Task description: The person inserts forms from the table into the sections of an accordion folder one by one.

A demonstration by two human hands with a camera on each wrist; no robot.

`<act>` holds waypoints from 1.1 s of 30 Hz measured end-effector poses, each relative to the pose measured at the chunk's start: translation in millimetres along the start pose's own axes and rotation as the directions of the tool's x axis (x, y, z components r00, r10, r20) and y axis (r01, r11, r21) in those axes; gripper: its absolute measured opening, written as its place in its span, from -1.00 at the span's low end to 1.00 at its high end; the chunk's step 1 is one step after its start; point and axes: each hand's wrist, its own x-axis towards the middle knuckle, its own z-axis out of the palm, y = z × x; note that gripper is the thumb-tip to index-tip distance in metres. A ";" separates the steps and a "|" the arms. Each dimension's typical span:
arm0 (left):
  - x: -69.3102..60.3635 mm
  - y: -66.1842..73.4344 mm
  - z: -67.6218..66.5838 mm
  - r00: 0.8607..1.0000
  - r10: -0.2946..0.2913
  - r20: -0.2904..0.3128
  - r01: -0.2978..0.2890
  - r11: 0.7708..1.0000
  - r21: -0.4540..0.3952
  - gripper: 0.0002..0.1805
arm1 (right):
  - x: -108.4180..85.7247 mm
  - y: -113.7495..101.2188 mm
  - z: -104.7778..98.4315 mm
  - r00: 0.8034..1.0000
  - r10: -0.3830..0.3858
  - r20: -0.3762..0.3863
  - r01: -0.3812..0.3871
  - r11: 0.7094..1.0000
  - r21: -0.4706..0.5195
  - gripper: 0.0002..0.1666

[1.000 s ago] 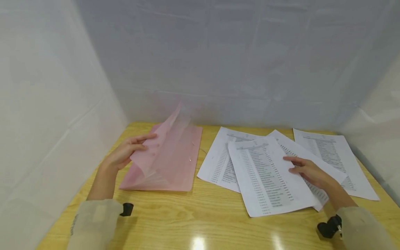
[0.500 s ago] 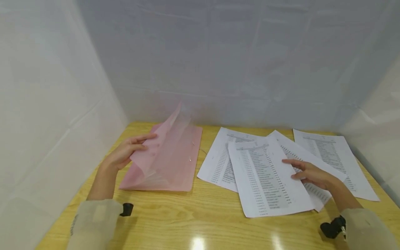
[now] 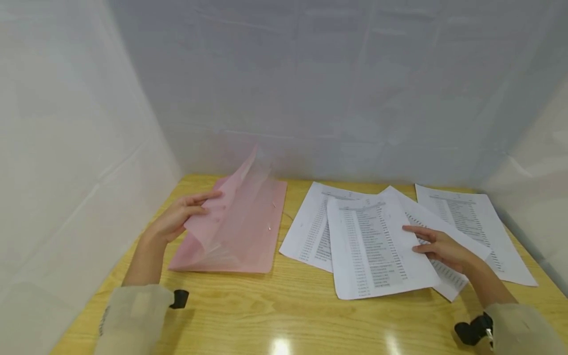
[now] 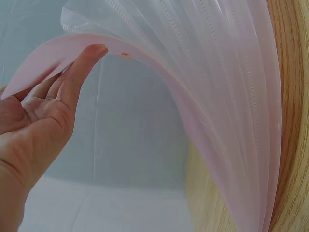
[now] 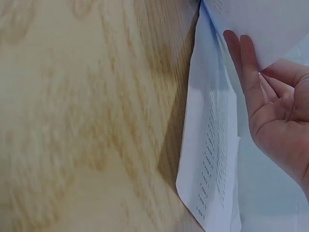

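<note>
On the left of the table lies a pink folder with clear inner sleeves fanned apart. My left hand pinches its raised, bent cover between thumb and fingers. In the head view my right hand grips the right edge of a printed sheet of paper. The right wrist view has that sheet between thumb and fingers, raised above another printed sheet. Part of the papers beneath is hidden by the held sheet.
Under and beside the held sheet lie more printed sheets, one to its left and another at the far right. The wooden table is enclosed by pale sheeting at the back and sides.
The sheet in my right hand has shifted slightly, its lower edge swinging left and rising. My left hand and the pink folder stay nearly still.
</note>
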 end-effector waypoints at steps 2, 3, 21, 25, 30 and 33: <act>0.1 -0.8 0.1 1.000 0.002 0.001 -0.002 1.000 -0.003 -0.52 | -0.5 -0.4 1.2 1.000 -0.007 -0.009 0.007 1.000 0.004 -0.22; 0.2 -1.2 0.2 1.000 0.002 0.000 -0.002 1.000 -0.004 -0.52 | -0.7 -0.9 1.8 1.000 -0.012 -0.012 0.012 1.000 0.004 -0.22; 0.0 -3.0 0.5 1.000 -0.003 0.001 0.003 1.000 -0.002 -0.51 | 3.5 -37.3 15.4 0.991 -0.080 -0.108 0.072 0.995 -0.072 -0.20; 0.0 -3.4 0.9 1.000 -0.010 0.005 0.010 1.000 -0.009 -0.51 | 5.8 -48.9 20.4 0.989 -0.092 -0.116 0.085 0.994 -0.063 -0.20; 0.4 -3.7 1.4 1.000 -0.014 0.002 0.014 1.000 -0.011 -0.51 | 7.8 -63.9 26.6 0.988 -0.105 -0.114 0.102 0.994 -0.026 -0.19; -0.1 -2.9 2.7 1.000 -0.017 -0.009 0.017 1.000 -0.017 -0.51 | 7.9 -73.0 30.5 0.989 -0.104 -0.103 0.104 0.995 -0.005 -0.18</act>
